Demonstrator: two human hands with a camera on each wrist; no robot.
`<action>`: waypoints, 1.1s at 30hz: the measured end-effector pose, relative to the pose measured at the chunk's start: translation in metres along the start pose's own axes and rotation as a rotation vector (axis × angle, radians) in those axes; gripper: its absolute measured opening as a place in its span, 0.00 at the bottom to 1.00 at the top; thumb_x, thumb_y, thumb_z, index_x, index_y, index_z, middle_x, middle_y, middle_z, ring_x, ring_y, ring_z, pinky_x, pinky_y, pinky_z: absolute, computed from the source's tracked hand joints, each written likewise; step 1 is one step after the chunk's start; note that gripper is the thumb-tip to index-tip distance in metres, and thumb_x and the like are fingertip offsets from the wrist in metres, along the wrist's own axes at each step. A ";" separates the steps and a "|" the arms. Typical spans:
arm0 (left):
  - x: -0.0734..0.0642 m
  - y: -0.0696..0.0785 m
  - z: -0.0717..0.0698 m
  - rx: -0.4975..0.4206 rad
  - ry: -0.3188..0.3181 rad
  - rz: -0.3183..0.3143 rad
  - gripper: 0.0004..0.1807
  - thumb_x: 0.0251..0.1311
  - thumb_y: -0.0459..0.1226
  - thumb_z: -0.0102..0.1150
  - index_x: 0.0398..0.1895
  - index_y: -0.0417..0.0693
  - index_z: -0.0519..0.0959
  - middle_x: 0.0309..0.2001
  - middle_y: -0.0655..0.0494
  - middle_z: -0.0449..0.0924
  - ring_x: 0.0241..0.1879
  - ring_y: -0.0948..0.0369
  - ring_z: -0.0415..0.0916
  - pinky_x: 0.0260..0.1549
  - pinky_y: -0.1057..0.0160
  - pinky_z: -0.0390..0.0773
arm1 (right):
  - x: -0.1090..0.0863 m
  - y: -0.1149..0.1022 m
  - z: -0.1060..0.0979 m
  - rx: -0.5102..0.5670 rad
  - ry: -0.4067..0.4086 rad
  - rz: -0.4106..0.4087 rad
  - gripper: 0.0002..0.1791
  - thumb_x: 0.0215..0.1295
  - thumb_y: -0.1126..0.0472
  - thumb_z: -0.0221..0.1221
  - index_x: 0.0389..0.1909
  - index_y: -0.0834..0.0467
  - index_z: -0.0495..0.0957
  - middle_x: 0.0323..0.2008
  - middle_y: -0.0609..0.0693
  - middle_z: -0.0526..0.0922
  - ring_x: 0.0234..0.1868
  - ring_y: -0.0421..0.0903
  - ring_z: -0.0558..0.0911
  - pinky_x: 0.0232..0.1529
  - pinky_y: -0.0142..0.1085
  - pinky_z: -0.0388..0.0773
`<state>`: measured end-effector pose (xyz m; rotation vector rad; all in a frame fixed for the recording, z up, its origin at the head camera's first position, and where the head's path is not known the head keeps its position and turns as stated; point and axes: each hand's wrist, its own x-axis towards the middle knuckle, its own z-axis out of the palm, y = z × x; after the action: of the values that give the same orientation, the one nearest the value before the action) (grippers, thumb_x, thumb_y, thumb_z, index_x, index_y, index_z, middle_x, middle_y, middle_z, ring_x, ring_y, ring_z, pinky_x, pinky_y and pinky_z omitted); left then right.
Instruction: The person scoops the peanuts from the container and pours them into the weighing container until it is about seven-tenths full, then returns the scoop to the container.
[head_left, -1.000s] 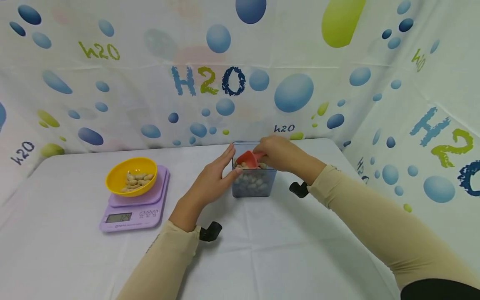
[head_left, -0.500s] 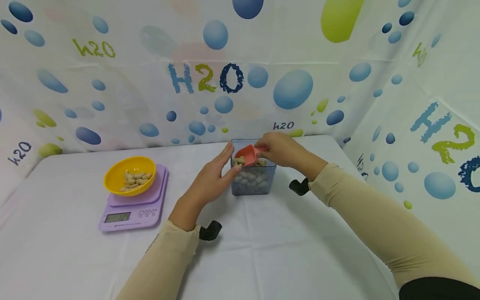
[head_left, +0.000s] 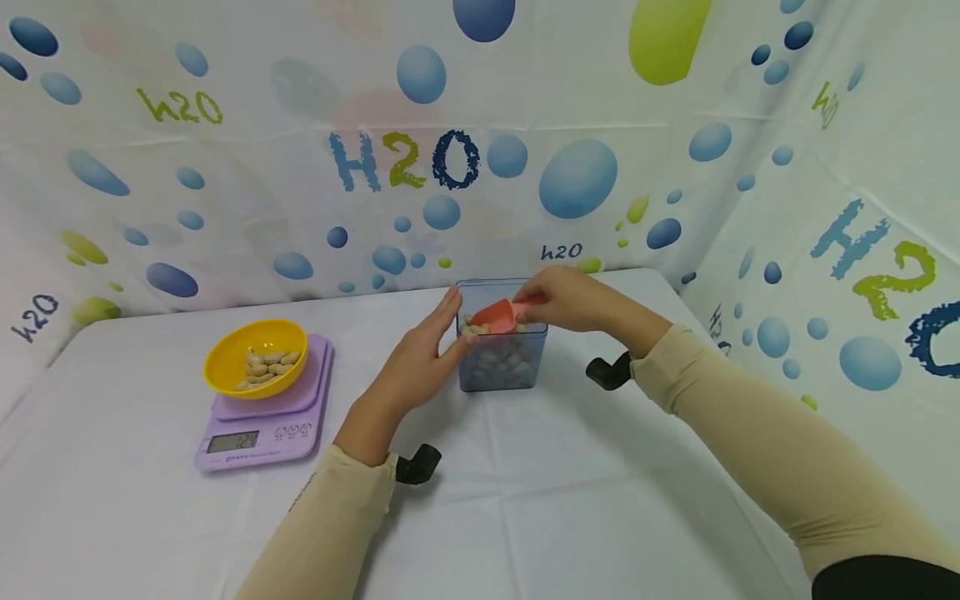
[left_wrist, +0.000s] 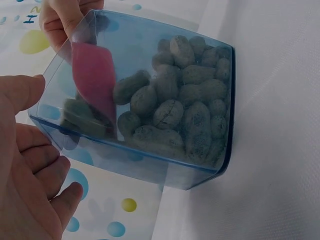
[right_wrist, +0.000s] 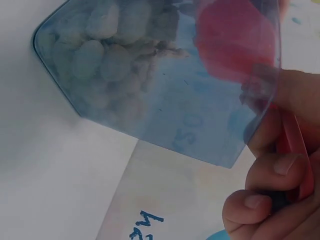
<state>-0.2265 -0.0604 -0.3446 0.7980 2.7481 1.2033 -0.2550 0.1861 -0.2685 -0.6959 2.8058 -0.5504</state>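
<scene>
A clear bluish plastic container full of unshelled peanuts stands upright on the table. My right hand grips the handle of a red scoop, whose bowl sits inside the container, on the peanuts near the rim. In the right wrist view, the fingers curl round the scoop's handle. My left hand lies along the container's left side, fingers fairly straight and thumb by the front rim. The left wrist view shows the scoop through the wall, with peanuts beside it; what lies in its bowl is hidden there.
On the left, a yellow bowl holding several peanuts rests on a purple kitchen scale with a lit display. A white cloth covers the table. Behind and to the right hangs a patterned curtain.
The red scoop shifts and tilts slightly within the container as my right hand moves a little. My left hand stays at the container's side. The whole head view drifts slightly.
</scene>
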 end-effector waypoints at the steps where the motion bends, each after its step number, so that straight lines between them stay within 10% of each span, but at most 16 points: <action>1: 0.000 0.000 0.000 -0.001 -0.003 0.002 0.41 0.71 0.61 0.43 0.80 0.60 0.44 0.80 0.62 0.40 0.78 0.59 0.43 0.73 0.48 0.54 | -0.001 0.000 0.000 0.010 -0.004 0.003 0.19 0.66 0.54 0.64 0.54 0.58 0.83 0.42 0.49 0.86 0.37 0.46 0.77 0.38 0.37 0.77; 19: -0.001 -0.001 -0.002 -0.001 0.011 0.001 0.39 0.72 0.56 0.45 0.80 0.58 0.45 0.80 0.63 0.39 0.78 0.59 0.44 0.73 0.49 0.54 | -0.003 -0.017 0.021 -0.139 0.136 0.040 0.19 0.66 0.53 0.64 0.53 0.57 0.83 0.37 0.49 0.75 0.38 0.46 0.75 0.37 0.35 0.75; 33: 0.000 0.000 0.001 -0.008 0.006 0.010 0.41 0.71 0.59 0.45 0.80 0.56 0.45 0.80 0.63 0.39 0.78 0.60 0.43 0.74 0.50 0.54 | -0.010 0.000 0.024 0.069 0.144 0.034 0.20 0.66 0.53 0.63 0.54 0.59 0.83 0.41 0.51 0.77 0.43 0.47 0.73 0.42 0.38 0.75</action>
<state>-0.2263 -0.0595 -0.3458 0.8094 2.7452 1.2195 -0.2392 0.1833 -0.2894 -0.6169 2.9083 -0.7151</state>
